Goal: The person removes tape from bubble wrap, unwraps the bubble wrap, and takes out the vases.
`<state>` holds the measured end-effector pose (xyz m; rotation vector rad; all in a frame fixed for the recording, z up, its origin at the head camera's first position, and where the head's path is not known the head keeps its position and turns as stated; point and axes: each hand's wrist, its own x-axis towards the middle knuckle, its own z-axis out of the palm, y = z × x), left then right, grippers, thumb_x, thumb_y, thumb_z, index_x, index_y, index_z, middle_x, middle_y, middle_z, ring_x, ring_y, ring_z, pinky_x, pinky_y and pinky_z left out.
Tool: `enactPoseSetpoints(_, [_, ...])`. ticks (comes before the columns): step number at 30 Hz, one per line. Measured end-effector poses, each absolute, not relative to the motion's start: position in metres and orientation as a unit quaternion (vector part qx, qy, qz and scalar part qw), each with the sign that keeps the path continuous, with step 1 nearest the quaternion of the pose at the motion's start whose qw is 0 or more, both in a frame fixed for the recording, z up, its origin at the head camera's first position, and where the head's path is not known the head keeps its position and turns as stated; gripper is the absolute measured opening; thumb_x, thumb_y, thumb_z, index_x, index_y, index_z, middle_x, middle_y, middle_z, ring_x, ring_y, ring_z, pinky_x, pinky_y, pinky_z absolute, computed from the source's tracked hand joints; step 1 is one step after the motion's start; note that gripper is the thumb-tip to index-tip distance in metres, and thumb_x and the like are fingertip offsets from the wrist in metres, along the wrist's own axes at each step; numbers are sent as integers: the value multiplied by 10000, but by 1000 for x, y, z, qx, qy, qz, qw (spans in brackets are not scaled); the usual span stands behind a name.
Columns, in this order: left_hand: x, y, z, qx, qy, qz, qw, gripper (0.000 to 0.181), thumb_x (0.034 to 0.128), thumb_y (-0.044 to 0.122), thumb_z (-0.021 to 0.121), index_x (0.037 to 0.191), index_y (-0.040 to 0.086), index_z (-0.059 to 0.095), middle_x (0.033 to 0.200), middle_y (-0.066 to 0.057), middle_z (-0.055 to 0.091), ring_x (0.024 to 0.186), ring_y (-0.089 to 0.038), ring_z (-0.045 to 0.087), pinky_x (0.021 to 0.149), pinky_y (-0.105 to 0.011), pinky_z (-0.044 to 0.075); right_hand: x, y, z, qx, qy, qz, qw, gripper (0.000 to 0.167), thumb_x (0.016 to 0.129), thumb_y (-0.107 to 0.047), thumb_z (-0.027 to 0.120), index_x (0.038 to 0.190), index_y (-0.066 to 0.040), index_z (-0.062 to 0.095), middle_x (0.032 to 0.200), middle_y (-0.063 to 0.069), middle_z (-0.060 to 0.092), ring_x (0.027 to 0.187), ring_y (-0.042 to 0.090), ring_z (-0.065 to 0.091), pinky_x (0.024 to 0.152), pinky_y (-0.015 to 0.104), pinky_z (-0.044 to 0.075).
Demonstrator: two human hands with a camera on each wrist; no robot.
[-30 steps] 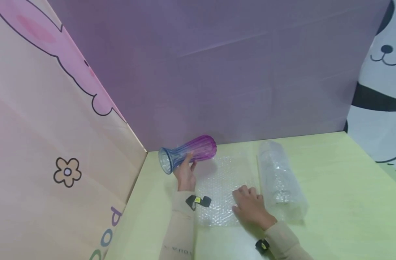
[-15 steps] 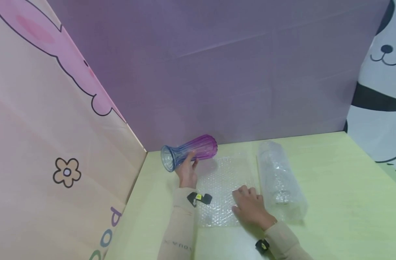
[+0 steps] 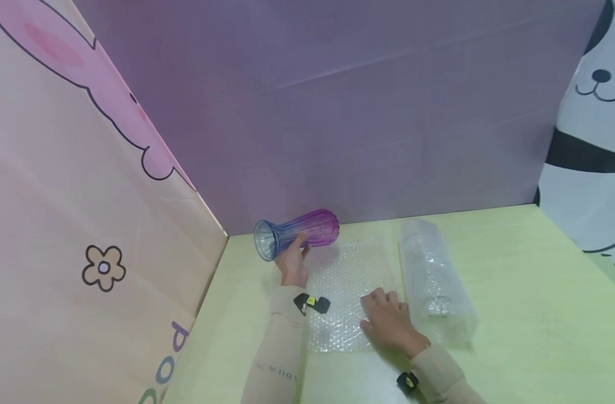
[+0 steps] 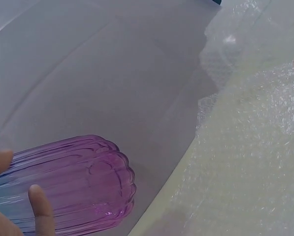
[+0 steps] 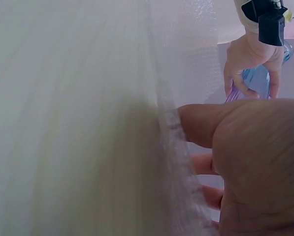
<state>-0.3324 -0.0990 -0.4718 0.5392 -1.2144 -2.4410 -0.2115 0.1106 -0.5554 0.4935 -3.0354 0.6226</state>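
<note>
My left hand (image 3: 293, 266) grips a ribbed glass vase (image 3: 319, 227), clear blue at its flared mouth and purple toward its base. Tilted on its side, the vase is held above the far left of a bubble wrap sheet (image 3: 343, 286), mouth to the left. The left wrist view shows the scalloped purple base (image 4: 102, 182) and fingers on both sides of the body. My right hand (image 3: 388, 320) rests on the sheet's near right part, fingers loosely bent. In the right wrist view, its thumb (image 5: 198, 123) and fingertips touch the sheet's edge (image 5: 179, 182).
Right of the sheet lies a long bundle (image 3: 434, 275) rolled in bubble wrap, close to my right hand. The pale yellow table (image 3: 519, 292) meets a purple-grey wall (image 3: 338, 112) at the back and a printed pink wall (image 3: 85, 196) at the left.
My left hand has moved slightly right and away from me with the vase, whose mouth end has risen a little. The right hand, sheet and bundle have stayed put.
</note>
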Motion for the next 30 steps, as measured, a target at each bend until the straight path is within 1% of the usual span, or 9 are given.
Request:
enactPoseSetpoints(2, [-334, -99, -473, 192, -434, -861, 183, 528, 723, -37, 869, 1163, 93, 609, 1078, -50, 664, 972, -198, 659, 949, -466, 603, -211, 110, -554, 158, -967, 200, 4, 267, 918, -324, 676, 1139, -194, 603, 1302, 92, 550, 1108, 327, 460, 811, 458, 433])
enactPoseSetpoints(4, [-336, -98, -474, 196, -436, -859, 184, 545, 715, -37, 875, 1171, 94, 605, 1075, -56, 670, 956, -201, 667, 943, -469, 605, -211, 110, -554, 158, -967, 201, 5, 262, 918, -322, 676, 1134, -195, 602, 1299, 91, 551, 1106, 328, 460, 813, 457, 432])
enactPoseSetpoints(10, [-338, -98, -478, 206, -434, -858, 183, 680, 688, -43, 892, 1252, 114, 546, 1112, -73, 633, 949, -208, 667, 857, -409, 632, -210, 111, -554, 157, -967, 200, 2, 256, 920, -322, 678, 1134, -201, 603, 1305, 89, 552, 1109, 321, 460, 818, 451, 432])
enactPoseSetpoints(16, [-340, -97, -480, 208, -433, -858, 181, 784, 678, -33, 903, 1331, 129, 501, 1210, -89, 584, 1011, -229, 651, 873, -417, 631, -210, 111, -554, 159, -966, 203, 1, 244, 917, -318, 679, 1116, -202, 600, 1302, 90, 552, 1099, 319, 459, 810, 444, 431])
enactPoseSetpoints(21, [-342, -94, -482, 207, -430, -860, 181, 844, 665, -32, 913, 1360, 137, 466, 1272, -99, 539, 1077, -258, 630, 870, -417, 634, -209, 111, -553, 159, -966, 204, 2, 235, 920, -308, 678, 1116, -204, 599, 1301, 89, 550, 1104, 320, 456, 815, 446, 428])
enactPoseSetpoints(23, [-343, -94, -483, 207, -430, -860, 180, 871, 658, -34, 915, 1374, 143, 451, 1292, -99, 524, 1097, -265, 618, 879, -426, 632, -209, 111, -552, 158, -965, 207, 2, 237, 919, -305, 679, 1117, -201, 599, 1298, 90, 550, 1102, 321, 455, 816, 449, 426])
enactPoseSetpoints(26, [-344, -93, -485, 206, -437, -857, 178, 909, 665, -20, 918, 1405, 165, 424, 1326, -96, 495, 1114, -264, 600, 930, -455, 616, -209, 111, -552, 162, -963, 214, 11, 245, 907, -295, 683, 1112, -190, 598, 1279, 97, 554, 1087, 330, 457, 804, 457, 425])
enactPoseSetpoints(30, [-345, -93, -486, 207, -454, -849, 172, 923, 682, 9, 920, 1431, 188, 412, 1360, -95, 485, 1113, -262, 614, 990, -474, 589, -208, 111, -554, 171, -960, 218, 30, 260, 889, -288, 680, 1108, -174, 597, 1249, 107, 561, 1064, 344, 467, 778, 467, 426])
